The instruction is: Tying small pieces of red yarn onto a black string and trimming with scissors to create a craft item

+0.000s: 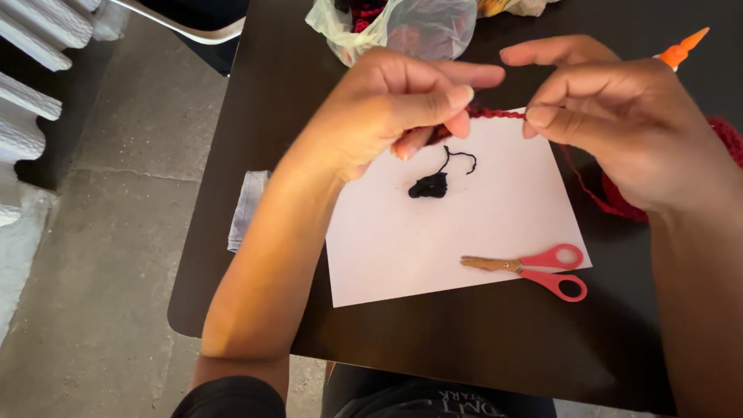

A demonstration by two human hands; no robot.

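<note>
- Crocheted strip (495, 114) pinched between the two hands — dark red, with a looped, knotted texture.
- Loose yarn (611, 193) by the table's right edge — the same dark red.
- Hook handle (681, 50) — bright orange.
- Sheet of paper (464, 232) — plain white.
- Small yarn scrap (430, 184) on the paper — black.
- Scissors (542, 271) — coral-red handles, dull brassy blades.
- Table (255, 116) — very dark brown, almost black.
- Plastic bag (402, 27) at the far edge — clear with a yellowish tint.
- Folded cloth (246, 207) at the left edge — pale grey.
</note>
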